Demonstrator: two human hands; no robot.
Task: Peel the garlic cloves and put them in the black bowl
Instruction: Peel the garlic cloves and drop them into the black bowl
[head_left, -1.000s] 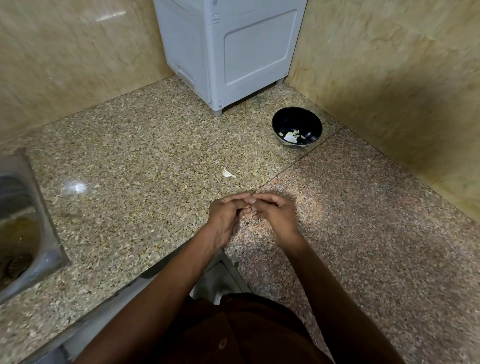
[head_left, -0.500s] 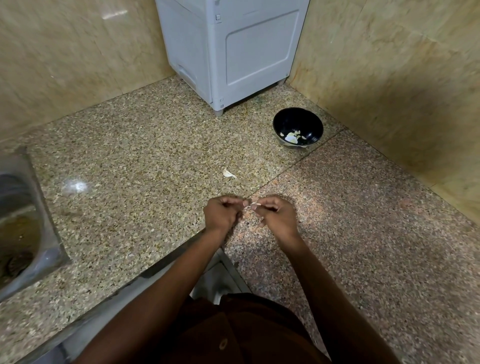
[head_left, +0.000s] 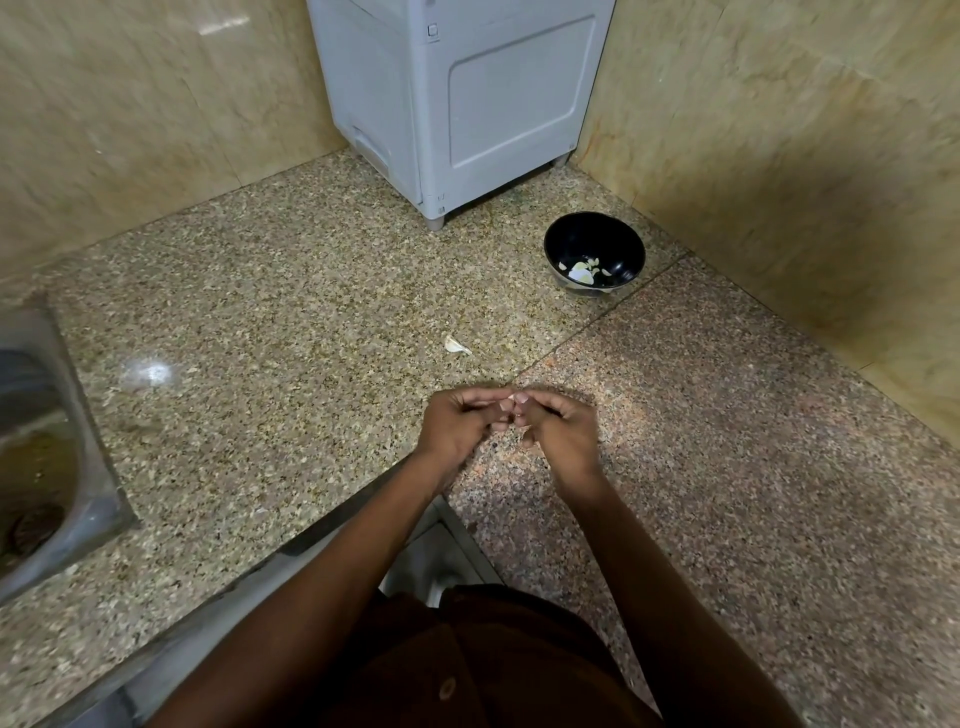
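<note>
Curling together over speckled granite counter (head_left: 270, 322), left hand (head_left: 460, 423) and right hand (head_left: 558, 428) pinch something small, possibly garlic; round glossy black bowl (head_left: 618, 241) sits well apart.

No text or label is readable — none.
</note>
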